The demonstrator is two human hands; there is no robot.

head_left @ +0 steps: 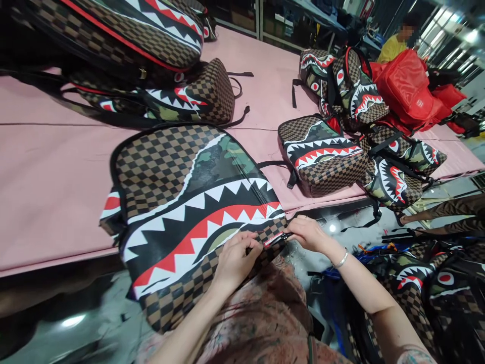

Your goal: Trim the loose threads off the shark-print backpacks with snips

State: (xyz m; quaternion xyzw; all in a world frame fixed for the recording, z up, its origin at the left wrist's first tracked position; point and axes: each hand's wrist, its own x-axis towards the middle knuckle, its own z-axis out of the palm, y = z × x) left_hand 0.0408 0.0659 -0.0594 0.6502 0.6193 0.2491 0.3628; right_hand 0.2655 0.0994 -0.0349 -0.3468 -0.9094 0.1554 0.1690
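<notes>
A backpack (182, 202) with brown-and-black checks, a camouflage patch and a printed shark mouth lies front side up, its lower edge against my body over the table's edge. Resting on its bottom panel, my left hand (237, 258) has thumb and fingers closed in a pinch; what is between them is too small to make out. My right hand (308, 233), with a bracelet on the wrist, is closed at the backpack's lower right corner. It grips a slim red-and-white tool (273, 239) with a dark end, whose exact kind is unclear. The tool points toward my left fingers.
Similar backpacks lie on the pink-covered table (56, 192): a stack (193, 96) at the upper left and a cluster (329, 156) at the right. Red bags (405, 88) are piled behind the cluster. More backpacks (417, 283) sit low at my right. A person (394, 45) is at the far right.
</notes>
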